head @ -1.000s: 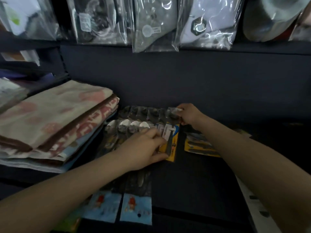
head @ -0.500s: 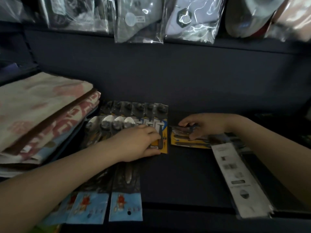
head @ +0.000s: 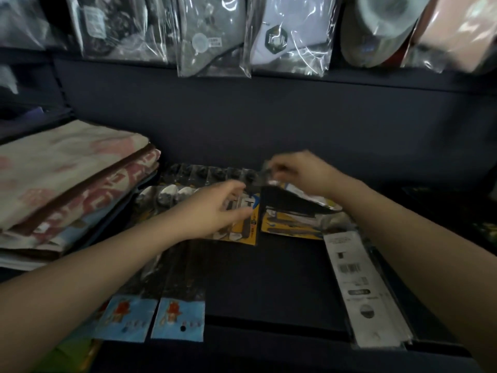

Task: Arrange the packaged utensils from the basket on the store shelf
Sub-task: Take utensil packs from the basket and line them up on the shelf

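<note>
A pile of folded towels (head: pixel 67 184) with pink and brown patterns lay at the left, and clear plastic bags of clothing (head: pixel 289 36) hung in a row along the dark upper shelf edge (head: pixel 376 79).

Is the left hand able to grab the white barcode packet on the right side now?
Probably not easily. The left hand rests on the yellow card pack, and the right forearm lies between it and the white barcode packet.
</note>
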Tool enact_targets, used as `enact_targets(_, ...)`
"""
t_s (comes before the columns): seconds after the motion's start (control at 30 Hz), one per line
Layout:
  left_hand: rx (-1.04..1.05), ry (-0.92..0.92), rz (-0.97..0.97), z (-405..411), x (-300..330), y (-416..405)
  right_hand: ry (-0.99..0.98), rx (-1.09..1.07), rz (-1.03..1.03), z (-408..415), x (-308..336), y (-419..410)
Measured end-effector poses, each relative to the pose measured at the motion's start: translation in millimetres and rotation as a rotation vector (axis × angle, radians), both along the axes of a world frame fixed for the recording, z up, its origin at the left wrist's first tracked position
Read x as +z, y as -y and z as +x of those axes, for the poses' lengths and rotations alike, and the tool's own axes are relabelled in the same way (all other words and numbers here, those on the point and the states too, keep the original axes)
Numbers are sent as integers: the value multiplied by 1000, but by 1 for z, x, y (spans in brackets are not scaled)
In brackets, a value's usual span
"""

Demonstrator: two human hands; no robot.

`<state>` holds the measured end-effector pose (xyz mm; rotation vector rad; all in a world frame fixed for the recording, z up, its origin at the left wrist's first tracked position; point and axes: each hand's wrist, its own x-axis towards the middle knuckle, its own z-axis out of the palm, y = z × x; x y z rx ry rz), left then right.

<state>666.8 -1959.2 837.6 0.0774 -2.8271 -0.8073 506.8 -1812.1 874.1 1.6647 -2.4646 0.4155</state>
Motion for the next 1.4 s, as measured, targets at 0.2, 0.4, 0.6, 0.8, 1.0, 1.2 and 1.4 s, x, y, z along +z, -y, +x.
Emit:
enact_targets(0.2,-48,-238,353,-2,21,-22,96,190,-651,40,66,-7)
enact_targets(0.4,1,-574,462,17,34,-51,707,289,-830,63,55,0)
enact_targets(0.6,279,-405,435,45,-2,-47,694,47,-410,50,8,19)
enact_targets(0.8,403,-107,45,75,-21,-43,627,5,-93,49,-29,47)
enact_targets(1.0,397,-58,-45,86,-24,-34,633,-72,-65,47,-31,61)
enact_targets(1.2,191,-43,-105,77,-15,-35,791,-245,-155,29,-20,44)
enact_targets(1.4,175,-47,-294,88,-19,-33,877,-229,-169,44,-28,53)
